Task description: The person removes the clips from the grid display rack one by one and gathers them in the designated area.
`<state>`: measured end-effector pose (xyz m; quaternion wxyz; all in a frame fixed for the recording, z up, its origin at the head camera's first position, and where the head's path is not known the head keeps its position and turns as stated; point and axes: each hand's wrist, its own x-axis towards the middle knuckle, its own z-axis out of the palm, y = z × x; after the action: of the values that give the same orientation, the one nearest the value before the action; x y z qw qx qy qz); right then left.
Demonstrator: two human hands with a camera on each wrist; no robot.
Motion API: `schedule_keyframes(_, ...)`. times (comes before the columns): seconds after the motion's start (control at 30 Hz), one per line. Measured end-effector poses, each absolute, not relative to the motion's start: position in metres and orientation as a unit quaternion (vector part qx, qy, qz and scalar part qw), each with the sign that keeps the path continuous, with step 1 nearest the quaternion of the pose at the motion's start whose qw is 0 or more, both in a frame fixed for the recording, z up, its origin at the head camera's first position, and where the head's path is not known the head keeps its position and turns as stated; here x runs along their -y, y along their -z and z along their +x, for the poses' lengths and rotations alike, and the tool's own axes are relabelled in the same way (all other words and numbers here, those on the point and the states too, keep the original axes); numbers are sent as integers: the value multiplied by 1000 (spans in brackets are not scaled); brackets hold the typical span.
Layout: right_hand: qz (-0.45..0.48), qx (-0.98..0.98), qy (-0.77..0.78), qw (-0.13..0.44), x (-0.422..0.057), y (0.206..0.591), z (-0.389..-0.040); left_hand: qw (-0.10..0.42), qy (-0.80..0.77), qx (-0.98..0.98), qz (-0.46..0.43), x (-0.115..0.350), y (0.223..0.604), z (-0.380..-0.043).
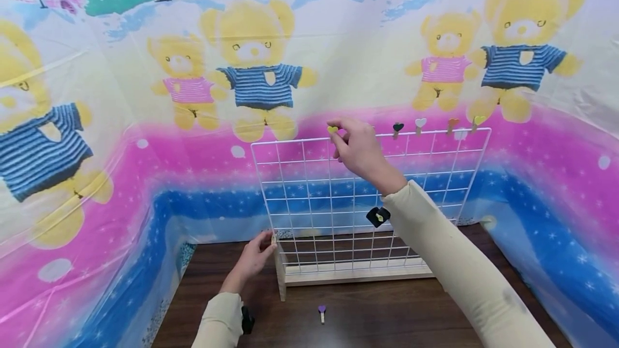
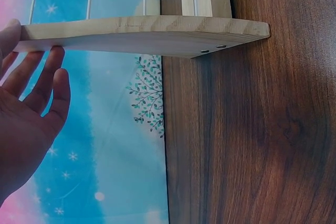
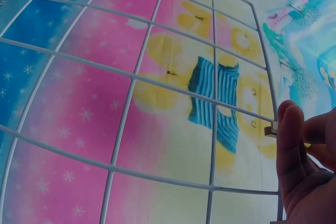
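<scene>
A white wire grid panel (image 1: pixel 354 180) stands upright in a wooden stand (image 1: pixel 358 274) on the dark table. At its top wire, my right hand (image 1: pixel 360 146) pinches a small wooden clothespin (image 3: pixel 271 130) topped with a yellow heart (image 1: pixel 332 129). The right wrist view shows the pin's tip right at the grid's edge wire, with fingers hiding most of it. Low on the left, my left hand (image 1: pixel 253 256) grips the stand's side piece (image 2: pixel 142 27), thumb on one face and fingertips on the other. A purple heart clothespin (image 1: pixel 322 313) lies on the table in front.
Along the top wire to the right sit clothespins with a dark green heart (image 1: pixel 398 127), a white heart (image 1: pixel 420 122), an orange heart (image 1: pixel 452 122) and a yellow heart (image 1: pixel 479 120). A bear-print cloth (image 1: pixel 348 58) hangs behind and around the brown table (image 1: pixel 387 316).
</scene>
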<state>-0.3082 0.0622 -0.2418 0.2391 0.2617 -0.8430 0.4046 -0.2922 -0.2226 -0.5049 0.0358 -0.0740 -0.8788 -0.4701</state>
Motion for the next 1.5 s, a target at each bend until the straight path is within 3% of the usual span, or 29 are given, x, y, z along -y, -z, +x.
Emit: schedule_keyframes(1.5,261,807,-486,210,-64,238,-298,33,469,879,-77,224,507,-294)
